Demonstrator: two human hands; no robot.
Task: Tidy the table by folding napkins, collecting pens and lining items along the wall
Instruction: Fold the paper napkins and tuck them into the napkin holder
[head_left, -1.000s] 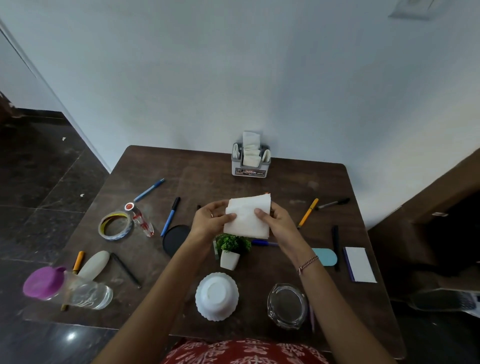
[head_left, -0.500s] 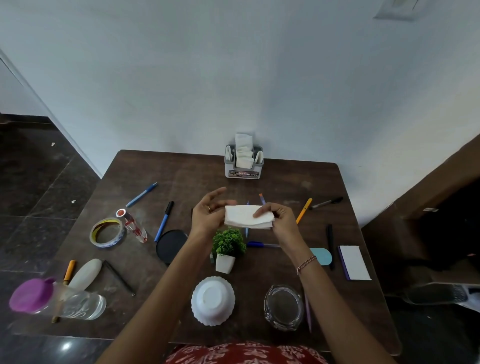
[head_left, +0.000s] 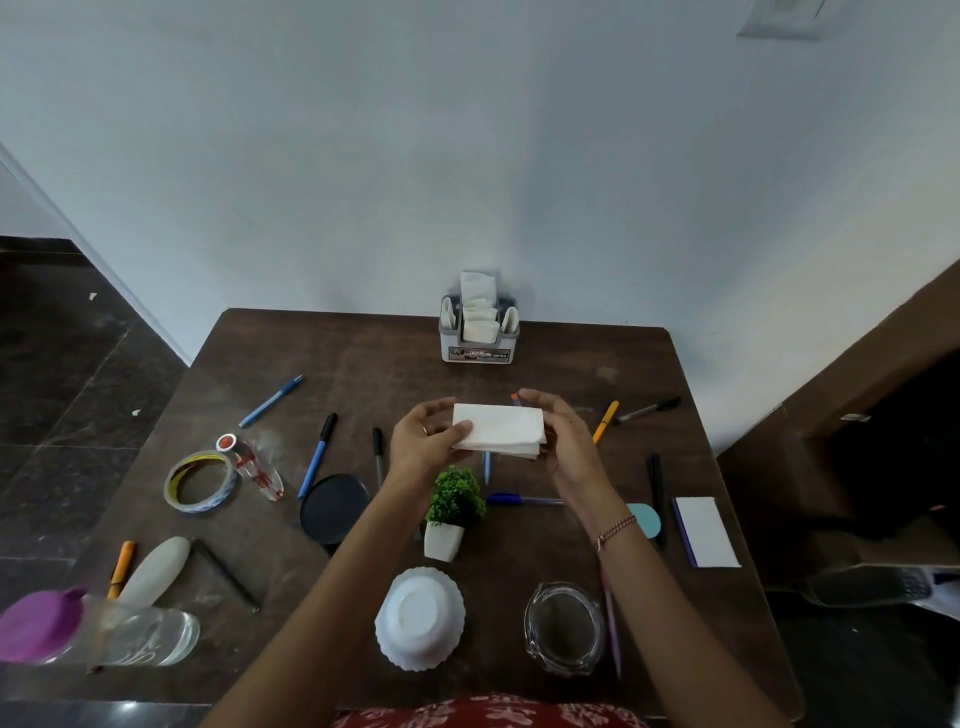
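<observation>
Holding folded napkin (head_left: 497, 430) at frame centre above table (head_left: 363, 374): left hand (head_left: 426, 441) and right hand (head_left: 563, 441) gripping opposite ends.

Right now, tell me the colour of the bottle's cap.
Purple; the bottle's cap shows best in the head view.

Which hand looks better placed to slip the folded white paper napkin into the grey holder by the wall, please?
Probably the left hand: its thumb lies on top of the folded white paper napkin, pinching it, while the right hand only cups the far edge. The grey holder stands straight ahead, within either's line.
</observation>
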